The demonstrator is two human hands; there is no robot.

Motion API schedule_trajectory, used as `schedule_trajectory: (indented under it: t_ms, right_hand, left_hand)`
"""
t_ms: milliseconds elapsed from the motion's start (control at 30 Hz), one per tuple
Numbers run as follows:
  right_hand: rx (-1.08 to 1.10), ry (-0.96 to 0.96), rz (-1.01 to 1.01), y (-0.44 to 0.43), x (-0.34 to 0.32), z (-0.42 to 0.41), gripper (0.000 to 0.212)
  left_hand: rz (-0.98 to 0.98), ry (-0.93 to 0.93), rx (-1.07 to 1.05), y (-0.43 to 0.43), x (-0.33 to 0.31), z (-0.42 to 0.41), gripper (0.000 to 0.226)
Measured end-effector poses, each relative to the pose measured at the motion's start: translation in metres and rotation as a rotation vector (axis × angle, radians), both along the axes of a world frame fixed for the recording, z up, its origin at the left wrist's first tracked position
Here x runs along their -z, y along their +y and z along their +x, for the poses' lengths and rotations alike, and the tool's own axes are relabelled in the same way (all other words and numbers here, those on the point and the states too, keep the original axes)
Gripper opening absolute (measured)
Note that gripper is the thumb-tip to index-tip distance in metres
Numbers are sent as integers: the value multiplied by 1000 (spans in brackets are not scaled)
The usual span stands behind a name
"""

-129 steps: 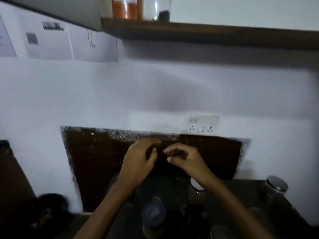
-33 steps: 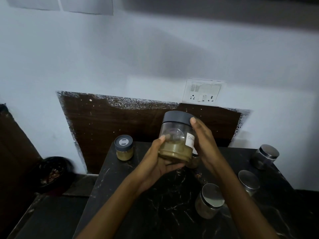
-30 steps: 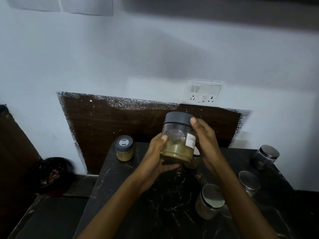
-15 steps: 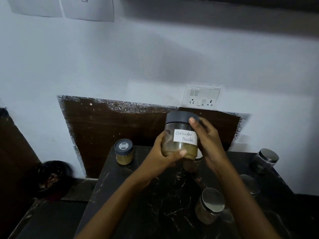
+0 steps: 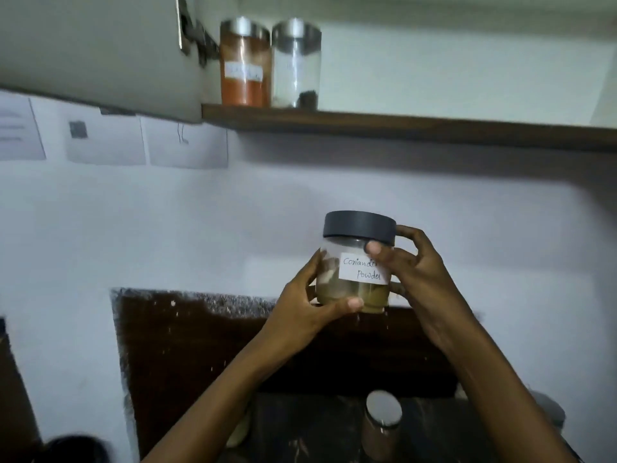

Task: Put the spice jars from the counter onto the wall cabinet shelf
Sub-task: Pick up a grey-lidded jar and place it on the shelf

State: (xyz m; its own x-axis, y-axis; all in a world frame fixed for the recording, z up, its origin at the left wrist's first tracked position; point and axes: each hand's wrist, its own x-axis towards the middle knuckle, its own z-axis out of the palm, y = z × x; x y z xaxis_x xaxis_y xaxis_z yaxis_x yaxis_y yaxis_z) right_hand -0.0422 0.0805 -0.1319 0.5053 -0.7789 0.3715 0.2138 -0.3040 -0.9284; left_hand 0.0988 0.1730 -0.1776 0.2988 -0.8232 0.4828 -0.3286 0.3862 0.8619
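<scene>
Both hands, left hand (image 5: 302, 305) and right hand (image 5: 422, 274), grip the coriander jar (image 5: 355, 262) (dark-lidded) below the shelf (image 5: 400, 127).

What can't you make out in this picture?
- Head view: label on the orange jar is too blurred to read.
- Right hand thumb covers the label's end on the coriander jar.
- The counter is mostly hidden by arms and cut by the bottom edge.
- Dark contents in the clear jar: too small to identify.
</scene>
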Motion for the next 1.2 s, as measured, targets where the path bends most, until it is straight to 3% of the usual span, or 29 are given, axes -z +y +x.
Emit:
schedule_trajectory:
  t_ms: [133, 333, 500, 633, 833, 933, 1067, 1200]
  right_hand:
    - [-10, -28, -113, -7, -49, 1, 87]
    - [-7, -162, -271, -19, -130, 9, 78]
    - [31, -221, -365, -30, -185, 24, 70]
    - [70, -226, -420, -48, -214, 38, 71]
    - [158, -147, -430, -83, -223, 67, 84]
    - [152, -111, -452, -97, -222, 79, 84]
    - [168, -93, -497, -106, -221, 89, 60]
    - [188, -88, -495, -113, -217, 100, 56]
  left_hand:
    - [-74, -125, 3, -10, -52, 9, 76]
    - [-262, -348, -84, -22, -139, 23, 61]
    - [-316, -548, -296, -36, -183, 45, 84]
    - [-187, -806, -555, -60, -189, 70, 77]
    - [27, -1084, -833, -89, -174, 90, 94]
    - [-3, -1143, -901, -95, -167, 96, 99]
    - [-27, -1180, -930, -98, -166, 101, 101]
    - [-33, -1191, -955, -98, -164, 101, 102]
